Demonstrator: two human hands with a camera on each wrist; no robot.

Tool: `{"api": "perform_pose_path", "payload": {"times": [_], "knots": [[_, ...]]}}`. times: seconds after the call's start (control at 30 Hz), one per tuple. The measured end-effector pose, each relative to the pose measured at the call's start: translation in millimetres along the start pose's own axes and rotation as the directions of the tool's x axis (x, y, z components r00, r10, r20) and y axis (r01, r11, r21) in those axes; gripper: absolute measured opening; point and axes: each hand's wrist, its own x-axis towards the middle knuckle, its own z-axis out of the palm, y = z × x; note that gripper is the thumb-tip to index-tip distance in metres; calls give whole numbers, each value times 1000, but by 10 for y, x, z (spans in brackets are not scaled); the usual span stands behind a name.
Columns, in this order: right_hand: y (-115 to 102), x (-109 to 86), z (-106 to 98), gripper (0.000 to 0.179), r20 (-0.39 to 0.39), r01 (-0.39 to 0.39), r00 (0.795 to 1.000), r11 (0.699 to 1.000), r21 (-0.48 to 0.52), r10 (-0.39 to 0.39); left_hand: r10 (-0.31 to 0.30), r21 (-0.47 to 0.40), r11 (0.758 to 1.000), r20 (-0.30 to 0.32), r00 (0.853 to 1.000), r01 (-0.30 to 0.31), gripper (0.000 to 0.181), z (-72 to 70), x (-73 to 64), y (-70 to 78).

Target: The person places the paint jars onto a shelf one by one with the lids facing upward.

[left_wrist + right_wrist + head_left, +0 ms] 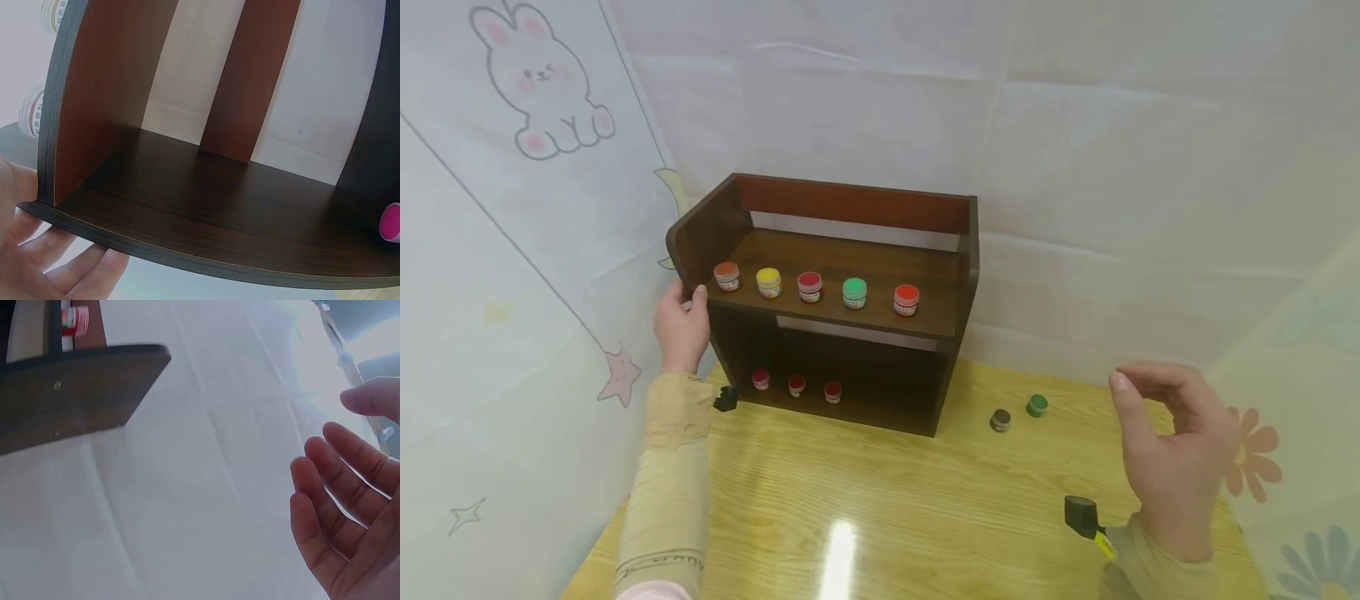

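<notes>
A dark brown two-tier wooden shelf (pixel 820 321) stands on the table against the cloth backdrop. My left hand (pixel 682 331) grips its left side panel (pixel 187 247), thumb at the upper board's level and fingers round the outer face. Along the upper board's front edge stand several small paint jars, among them a yellow jar (pixel 769 283), a light green jar (pixel 854 293) and an orange-red jar (pixel 906 300). A magenta jar (pixel 761 379) and two red jars (pixel 797 385) sit on the lower board. Holding nothing, my right hand (pixel 1180 450) hovers at the right, fingers loosely bent, thumb apart.
A brown jar (pixel 1000 420) and a dark green jar (pixel 1037 406) stand on the yellow wood-grain table (pixel 880 492), right of the shelf. White cloth walls (pixel 1112 167) with cartoon prints enclose the back and both sides. A bright reflection lies on the table's front.
</notes>
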Motion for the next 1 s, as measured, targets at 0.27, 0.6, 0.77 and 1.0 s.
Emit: {"api": "perform_pose_path", "payload": {"times": [0.27,0.6,0.77,1.0], "knots": [[246,-2,-94,12,22,-80,996,993,-90,82,-17,1,1000,9,1000,16,41,-38,-15,1],[628,-101,-64,15,56,-267,954,922,-280,294,-15,-11,1000,34,999,15,42,0,7,12],[863,-144,-41,19,69,-345,919,877,-334,387,-8,-6,1000,33,999,9,41,-2,7,23],[1188,-230,3,22,83,-396,883,827,-399,462,-4,-5,1000,34,999,4,40,-14,-4,31]]}}
